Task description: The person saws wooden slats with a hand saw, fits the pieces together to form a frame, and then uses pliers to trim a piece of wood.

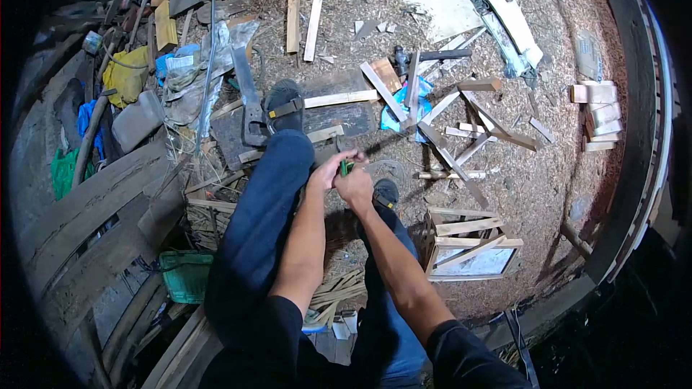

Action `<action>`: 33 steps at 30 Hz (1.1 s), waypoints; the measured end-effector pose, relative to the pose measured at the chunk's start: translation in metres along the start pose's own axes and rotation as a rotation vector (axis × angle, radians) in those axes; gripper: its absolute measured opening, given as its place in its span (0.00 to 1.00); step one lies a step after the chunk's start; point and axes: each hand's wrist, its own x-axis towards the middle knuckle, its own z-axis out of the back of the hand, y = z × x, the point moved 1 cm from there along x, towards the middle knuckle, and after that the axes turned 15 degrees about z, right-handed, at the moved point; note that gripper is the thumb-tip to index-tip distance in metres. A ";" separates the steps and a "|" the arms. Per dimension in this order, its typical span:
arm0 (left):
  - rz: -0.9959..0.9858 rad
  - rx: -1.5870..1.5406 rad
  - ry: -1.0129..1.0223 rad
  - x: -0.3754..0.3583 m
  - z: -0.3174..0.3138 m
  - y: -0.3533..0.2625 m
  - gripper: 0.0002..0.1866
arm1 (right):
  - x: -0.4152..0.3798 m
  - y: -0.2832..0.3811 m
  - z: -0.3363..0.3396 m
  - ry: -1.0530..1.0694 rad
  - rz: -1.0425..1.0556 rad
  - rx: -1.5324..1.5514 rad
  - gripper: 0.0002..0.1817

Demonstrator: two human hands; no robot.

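Observation:
My left hand (329,172) and my right hand (355,184) meet above the ground between my feet, fingers closed. A small green object (346,167) shows between them, mostly hidden by the fingers; its kind cannot be made out. Just beyond, a wood strip (342,98) lies across a dark board (352,117), with my left shoe (285,101) at its left end. A handsaw (246,86) lies left of that shoe, its handle toward me. Another short strip (328,133) lies on the board nearer my hands.
Wood offcuts (450,158) lie scattered to the right, near a hammer-like tool (401,61). A wooden frame (472,252) stands at lower right, and stacked blocks (602,115) lie farther right. A green basket (186,277) and rags (191,65) are left. Wood shavings cover the ground.

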 end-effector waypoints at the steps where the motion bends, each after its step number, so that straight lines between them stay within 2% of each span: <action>1: 0.058 0.035 0.039 0.006 0.004 0.009 0.16 | -0.010 -0.002 0.006 0.004 -0.025 -0.027 0.32; 2: 0.115 0.073 0.073 0.009 0.010 0.018 0.15 | -0.020 -0.002 0.010 0.008 -0.049 -0.047 0.30; 3: 0.061 0.111 -0.005 0.007 0.000 0.022 0.15 | -0.028 0.005 0.019 -0.009 -0.104 -0.018 0.24; 4: 0.056 0.121 -0.042 0.005 -0.006 0.023 0.19 | -0.026 0.001 0.016 -0.013 -0.113 -0.011 0.24; 6: -0.080 0.169 -0.059 0.008 -0.016 0.022 0.26 | -0.026 -0.006 0.012 -0.168 0.013 -0.235 0.20; 7: -0.069 0.164 -0.062 0.009 -0.015 0.021 0.26 | -0.017 -0.011 0.013 -0.036 -0.047 -0.144 0.22; 8: -0.118 0.240 -0.108 0.011 -0.014 0.017 0.28 | -0.014 -0.012 0.010 -0.026 -0.057 -0.143 0.22; 9: -0.170 0.317 -0.152 0.009 -0.014 0.016 0.31 | -0.012 -0.012 0.007 -0.101 0.013 -0.297 0.24; 10: -0.165 0.313 -0.155 0.007 -0.015 0.018 0.31 | -0.009 -0.013 0.005 -0.179 0.090 -0.452 0.26; 11: -0.164 0.253 -0.152 0.004 -0.015 0.016 0.32 | -0.004 -0.014 0.003 -0.108 0.105 -0.487 0.30; 13: -0.121 0.140 -0.183 0.014 0.001 0.014 0.32 | 0.001 -0.014 -0.002 -0.112 0.102 -0.535 0.32; 15: -0.161 0.186 -0.207 0.024 0.013 0.013 0.31 | 0.004 -0.018 -0.007 -0.070 0.075 -0.589 0.36; 19: -0.229 0.226 -0.188 0.034 0.019 0.009 0.28 | 0.005 -0.024 -0.016 -0.130 0.037 -0.551 0.34; 24: -0.270 0.161 -0.119 0.017 0.004 0.000 0.27 | 0.015 -0.022 -0.014 -0.212 0.114 -0.600 0.33; 25: -0.284 0.187 -0.126 0.017 0.003 -0.003 0.24 | 0.016 -0.022 -0.016 -0.243 0.114 -0.589 0.33; 28: -0.299 0.202 -0.130 0.015 0.001 -0.005 0.26 | 0.017 -0.023 -0.016 -0.258 0.116 -0.589 0.32; 33: -0.340 0.199 -0.126 0.024 0.006 -0.006 0.20 | 0.019 -0.023 -0.011 -0.292 0.173 -0.642 0.31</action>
